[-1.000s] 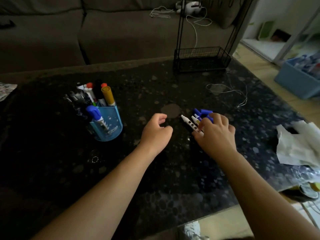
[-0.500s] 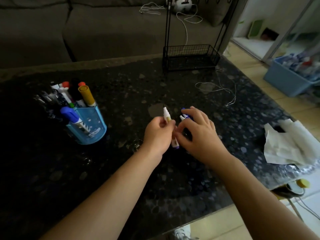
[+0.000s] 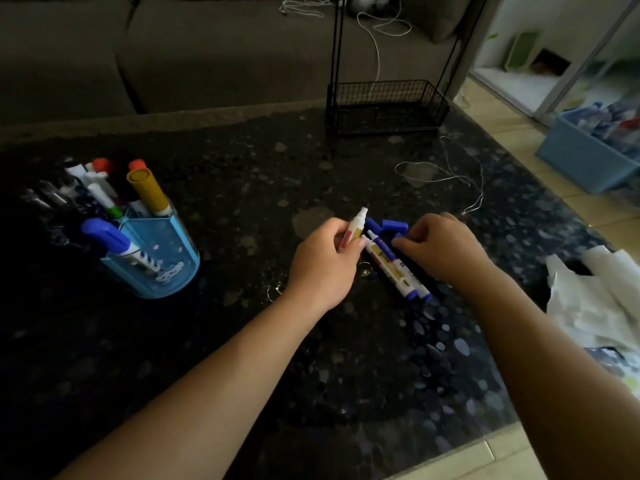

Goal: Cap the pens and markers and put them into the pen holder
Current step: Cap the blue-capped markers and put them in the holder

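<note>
Left hand (image 3: 322, 268) grips an uncapped marker (image 3: 354, 231), its label blurred.

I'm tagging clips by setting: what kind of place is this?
Probably a home living room: a grey sofa stands behind the speckled table, with a blue storage bin on the tiled floor beside it.

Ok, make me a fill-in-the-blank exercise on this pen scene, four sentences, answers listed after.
1. The left hand grips a white marker whose tip has no ___.
2. The right hand reaches the loose caps, which are ___ in colour.
3. The pen holder stands to the ___ of both hands.
4. The other markers lie flat on the ___ between the hands.

Missing words: cap; blue; left; table
</note>
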